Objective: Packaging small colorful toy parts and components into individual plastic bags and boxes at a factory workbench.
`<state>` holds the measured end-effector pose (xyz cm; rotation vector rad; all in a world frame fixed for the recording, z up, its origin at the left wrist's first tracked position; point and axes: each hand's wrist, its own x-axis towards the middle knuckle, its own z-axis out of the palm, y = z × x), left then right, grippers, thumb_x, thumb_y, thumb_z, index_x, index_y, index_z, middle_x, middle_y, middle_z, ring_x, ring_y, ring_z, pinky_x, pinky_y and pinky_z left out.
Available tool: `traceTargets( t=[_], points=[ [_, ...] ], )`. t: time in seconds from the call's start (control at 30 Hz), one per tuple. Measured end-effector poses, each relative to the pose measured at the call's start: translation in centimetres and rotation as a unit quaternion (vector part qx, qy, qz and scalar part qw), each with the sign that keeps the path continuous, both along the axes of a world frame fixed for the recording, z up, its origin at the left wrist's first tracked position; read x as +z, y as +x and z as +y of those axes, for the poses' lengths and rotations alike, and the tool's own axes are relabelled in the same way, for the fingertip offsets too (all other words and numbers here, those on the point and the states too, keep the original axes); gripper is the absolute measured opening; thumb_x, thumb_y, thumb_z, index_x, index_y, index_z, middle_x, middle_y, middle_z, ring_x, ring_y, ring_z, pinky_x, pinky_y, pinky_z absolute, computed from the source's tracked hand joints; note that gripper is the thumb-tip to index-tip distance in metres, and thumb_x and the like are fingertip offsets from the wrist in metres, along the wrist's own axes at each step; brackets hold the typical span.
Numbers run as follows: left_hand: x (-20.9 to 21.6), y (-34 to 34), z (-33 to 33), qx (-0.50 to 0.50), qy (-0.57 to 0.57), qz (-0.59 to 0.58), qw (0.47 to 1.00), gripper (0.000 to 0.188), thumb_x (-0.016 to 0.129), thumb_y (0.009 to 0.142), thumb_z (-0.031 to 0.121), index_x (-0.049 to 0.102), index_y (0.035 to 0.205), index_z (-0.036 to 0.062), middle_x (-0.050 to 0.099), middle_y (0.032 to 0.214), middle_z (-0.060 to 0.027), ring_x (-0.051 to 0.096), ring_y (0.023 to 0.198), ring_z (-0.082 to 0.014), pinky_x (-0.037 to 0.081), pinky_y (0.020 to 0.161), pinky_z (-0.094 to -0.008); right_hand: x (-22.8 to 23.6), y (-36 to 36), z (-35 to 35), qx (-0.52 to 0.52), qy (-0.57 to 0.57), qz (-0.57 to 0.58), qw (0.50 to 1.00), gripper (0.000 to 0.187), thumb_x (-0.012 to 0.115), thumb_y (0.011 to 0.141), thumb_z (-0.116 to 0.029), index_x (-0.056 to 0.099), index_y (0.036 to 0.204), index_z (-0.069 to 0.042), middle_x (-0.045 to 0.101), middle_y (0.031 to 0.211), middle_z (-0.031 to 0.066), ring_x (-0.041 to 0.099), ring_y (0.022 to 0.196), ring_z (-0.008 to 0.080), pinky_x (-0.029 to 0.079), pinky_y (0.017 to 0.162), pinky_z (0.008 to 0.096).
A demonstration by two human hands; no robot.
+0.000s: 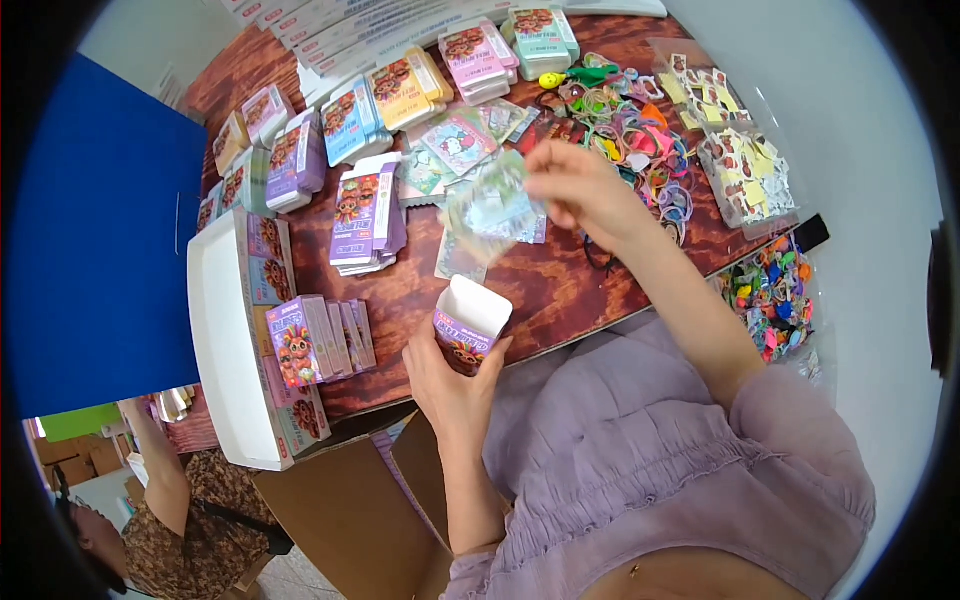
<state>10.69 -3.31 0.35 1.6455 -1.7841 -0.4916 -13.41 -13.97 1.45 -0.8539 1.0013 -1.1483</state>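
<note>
My left hand (443, 392) is wrapped round a small purple carton (462, 335) near the table's front edge. The carton stands upright, its white inside showing through the uncovered top. Farther off and to the right, my right hand (580, 190) pinches a shiny, see-through-looking card (485, 205), smeared by motion. This card hangs over a pile of glossy picture cards (462, 143), and a pale card (460, 258) lies between the pile and the carton. Just left of the pile is a stack of flattened purple cartons (362, 215).
Stacks of coloured cartons (405, 88) line the back. Colourful hair ties (640, 140) lie at right, beside bags of small stickers (750, 175) and trinkets (770, 300). Filled purple boxes (318, 340) stand by a white tray (235, 350) at left. Another person (190, 510) works beyond a blue panel (110, 230).
</note>
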Motion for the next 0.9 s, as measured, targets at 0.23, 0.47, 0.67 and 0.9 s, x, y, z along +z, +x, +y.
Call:
traceTargets(
  t=[0.23,0.47,0.67,0.9],
  points=[
    [-0.1,-2.0,0.0,-0.022,0.015,-0.081,0.996,0.077,0.09,0.065,0.026,0.051,0.126,0.0005,0.057,0.111,-0.0174,0.054,0.105,-0.038,0.046,0.087,-0.0462,-0.3,1.9,7.1,0.008,-0.083,0.203,0.976,0.008,0.068,0.088,-0.002,0.06,0.089,-0.003,0.061,0.078,-0.0016,0.055,0.067,0.0014,0.042,0.057,0.02],
    [1.2,-4.5,1.2,-0.062,0.0,-0.099,0.993,0.075,0.085,0.065,0.013,0.05,0.13,0.0013,0.054,0.123,-0.0174,0.051,0.115,-0.0383,0.044,0.096,-0.0464,-1.6,4.6,8.3,-0.063,-0.362,0.489,0.791,0.014,0.07,0.076,-0.009,0.058,0.082,-0.004,0.055,0.111,0.0123,0.051,0.106,0.0324,0.043,0.087,0.0402],
    [0.7,-4.7,1.0,-0.092,0.009,-0.147,0.985,0.076,0.085,0.068,0.02,0.049,0.133,0.0028,0.055,0.122,-0.0164,0.052,0.111,-0.0384,0.047,0.089,-0.048,-2.4,2.8,8.8,-0.032,-0.198,0.438,0.876,0.015,0.069,0.077,-0.009,0.057,0.083,-0.003,0.057,0.105,0.0124,0.055,0.099,0.0306,0.045,0.081,0.0415],
    [0.5,-3.8,1.1,-0.086,0.01,-0.096,0.992,0.074,0.086,0.069,0.022,0.051,0.13,0.0,0.056,0.119,-0.0173,0.054,0.108,-0.0379,0.046,0.09,-0.0471,-2.4,-7.0,7.8,-0.181,-0.172,0.584,0.772,0.013,0.067,0.084,-0.017,0.063,0.086,-0.005,0.058,0.087,0.0102,0.06,0.091,0.0303,0.048,0.076,0.0409]
  ],
)
